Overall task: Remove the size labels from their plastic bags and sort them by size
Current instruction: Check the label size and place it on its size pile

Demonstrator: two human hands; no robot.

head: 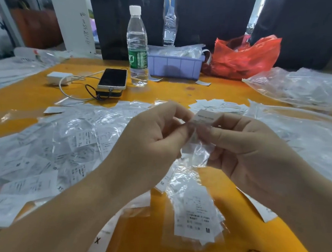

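Two bare hands meet above an orange counter (pixel 183 95) strewn with white size labels and clear plastic. The left hand (pixel 152 136) and the right hand (pixel 244 143) both pinch a small plastic bag (pixel 195 153) between thumb and curled fingers, holding it clear of the counter at the centre of the view. A white label (pixel 205 116) pokes out of the bag's top, at 12 o'clock from the fingertips. At 6 o'clock from the hands lies a bagged stack of labels marked M (pixel 198 216). A loose heap of labels and bags (pixel 61 148) spreads at 9 o'clock. Toward 12 o'clock stand a water bottle (pixel 138 45), a phone (pixel 113 79) resting on a dark pack, a lilac bin (pixel 175 64) and a red bag (pixel 244 56).
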